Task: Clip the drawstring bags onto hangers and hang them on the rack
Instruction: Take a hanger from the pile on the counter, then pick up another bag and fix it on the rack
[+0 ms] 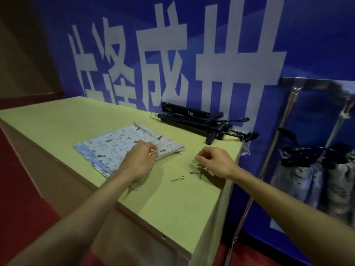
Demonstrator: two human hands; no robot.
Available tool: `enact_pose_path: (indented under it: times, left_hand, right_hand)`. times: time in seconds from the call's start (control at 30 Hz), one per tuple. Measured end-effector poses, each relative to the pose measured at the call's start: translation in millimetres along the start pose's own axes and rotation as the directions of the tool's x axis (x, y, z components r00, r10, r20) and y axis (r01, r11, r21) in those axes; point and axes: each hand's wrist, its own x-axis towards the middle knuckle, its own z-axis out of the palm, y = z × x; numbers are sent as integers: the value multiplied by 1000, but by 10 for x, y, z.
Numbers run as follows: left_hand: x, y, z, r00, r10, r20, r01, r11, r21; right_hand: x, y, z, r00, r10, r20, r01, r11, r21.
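- Left hand (141, 160): grip narrow, fingers curled under, thumb and forefinger pinching pale cloth at the near right edge of the drawstring bags (119, 144). Wrist over the stack's near corner.
- Right hand (212, 160): fingers curled in, thumb against the fingertips, held just above the table (172, 208), apart from the bags. Nothing visible in this grip; cannot tell if it holds anything thin.
- Drawstring bags: flat stack, pale blue-white with small dark printed figures, lying mid-table, left of the right hand. Cord ends show at the far edge.
- Two small metal pins (178, 178) on the bare tabletop, one between the wrists and one below the right hand.
- Black clip hangers (201, 120) in a loose pile at the far right corner of the table, beyond the bags, against the backdrop.
- Rack (288, 116): metal poles right of the table, blurred. Dark hangers on it with patterned bags (326, 181) hanging below.
- Behind it all, a blue banner (307, 45) with large white characters.
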Motion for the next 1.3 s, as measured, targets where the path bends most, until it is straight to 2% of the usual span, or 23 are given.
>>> enact_pose_path:
  times: [0.1, 0.2, 0.4, 0.7, 0.8, 0.97, 1.1, 1.17, 1.3]
  left_hand:
    - [26, -127, 209, 999, -25, -20, 26, 998, 53]
    - [60, -145, 357, 991, -13, -132, 20, 998, 58]
    - [71, -164, 382, 963, -59, -264, 29, 993, -116]
    - [84, -203, 372, 954, -169, -247, 94, 953, -287]
    - [74, -194, 341, 952, -188, -241, 101, 937, -334]
    - [130, -216, 304, 946, -273, -176, 178, 890, -420]
    - [261, -256, 191, 926, -372, -66, 274, 780, -562]
    - [316, -257, 132, 919, -392, -40, 292, 744, -601]
    - [386, -212, 4, 929, -332, -162, 214, 842, -494]
  right_hand:
    - [17, 63, 135, 999, -9, 44, 7, 999, 50]
    - [52, 105, 197, 997, -77, 25, 77, 997, -2]
    - [83, 135, 317, 987, -156, -34, 154, 986, -70]
    - [341, 73, 387, 959, -282, -12, 271, 931, -247]
    - [506, -53, 396, 946, -307, 101, 323, 886, -333]
    - [729, -314, 361, 922, -231, 310, 355, 825, -439]
    - [832, -421, 302, 895, -201, 397, 381, 809, -448]
    - [877, -446, 253, 900, -219, 378, 377, 826, -419]
    - [917, -519, 118, 930, -289, 228, 350, 886, -303]
